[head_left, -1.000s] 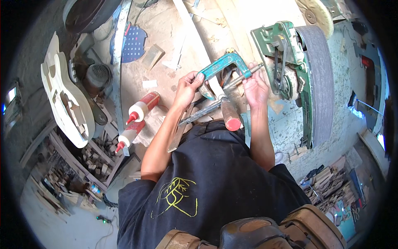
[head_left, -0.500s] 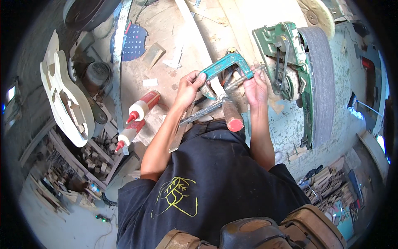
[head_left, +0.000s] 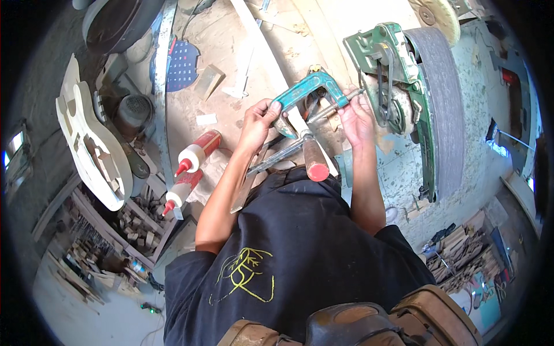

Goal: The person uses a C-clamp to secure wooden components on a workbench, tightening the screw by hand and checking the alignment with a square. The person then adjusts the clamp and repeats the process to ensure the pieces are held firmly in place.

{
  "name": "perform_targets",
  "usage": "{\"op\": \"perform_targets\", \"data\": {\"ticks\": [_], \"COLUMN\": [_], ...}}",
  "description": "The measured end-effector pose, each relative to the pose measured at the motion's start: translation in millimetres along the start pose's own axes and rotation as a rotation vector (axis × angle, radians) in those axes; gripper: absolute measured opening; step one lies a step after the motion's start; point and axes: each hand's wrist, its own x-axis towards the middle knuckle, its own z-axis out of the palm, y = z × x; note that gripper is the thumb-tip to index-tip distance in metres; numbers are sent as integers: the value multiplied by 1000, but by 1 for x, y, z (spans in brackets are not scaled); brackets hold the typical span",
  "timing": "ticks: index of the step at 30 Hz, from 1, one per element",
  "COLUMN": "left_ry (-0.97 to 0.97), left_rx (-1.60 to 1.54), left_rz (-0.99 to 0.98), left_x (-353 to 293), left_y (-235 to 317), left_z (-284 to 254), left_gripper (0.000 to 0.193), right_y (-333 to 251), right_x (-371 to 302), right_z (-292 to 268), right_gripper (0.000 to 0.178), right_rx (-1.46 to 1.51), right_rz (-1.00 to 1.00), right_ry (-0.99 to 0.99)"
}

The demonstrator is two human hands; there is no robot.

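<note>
A teal C-clamp (head_left: 309, 87) is held up in front of me between both hands, above the near side of the bench. My left hand (head_left: 258, 123) grips the left end of its frame, thumb on top. At the other end, the fingers of my right hand (head_left: 358, 120) are closed around the threaded screw (head_left: 331, 111) near the frame. Beneath the C-clamp lies a bar clamp with a worn wooden handle (head_left: 315, 160), red at its tip, and a steel bar (head_left: 276, 157) slanting left. A pale wood strip (head_left: 297, 122) partly shows under the C-clamp.
Two red-and-white glue bottles (head_left: 202, 149) lie to the left. Beyond them are a wood block (head_left: 209, 82) and a blue calendar sheet (head_left: 183, 68). A pale guitar-shaped wooden body (head_left: 92, 135) stands far left. On the right is a green belt sander (head_left: 401, 78) with a grey belt (head_left: 445, 121).
The view has shifted slightly. My hands keep their hold on the C-clamp, which has moved a little left; my right fingers remain at the screw.
</note>
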Motion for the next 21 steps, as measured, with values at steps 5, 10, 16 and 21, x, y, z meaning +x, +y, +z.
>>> {"op": "perform_targets", "data": {"ticks": [5, 10, 16, 21], "left_ry": [4, 13, 4, 13], "left_rx": [31, 14, 16, -16], "left_rz": [0, -5, -16, -10], "left_x": [1, 1, 2, 1], "left_y": [1, -2, -1, 1], "left_z": [4, 1, 3, 3], "left_gripper": [23, 24, 23, 22], "right_y": [7, 4, -6, -8], "right_x": [7, 2, 7, 1], "right_z": [-16, 11, -35, 0], "right_gripper": [22, 16, 24, 31], "right_rx": [6, 14, -348, -668], "right_rz": [-57, -55, -271, -356], "right_ry": [-43, 65, 30, 147]}}
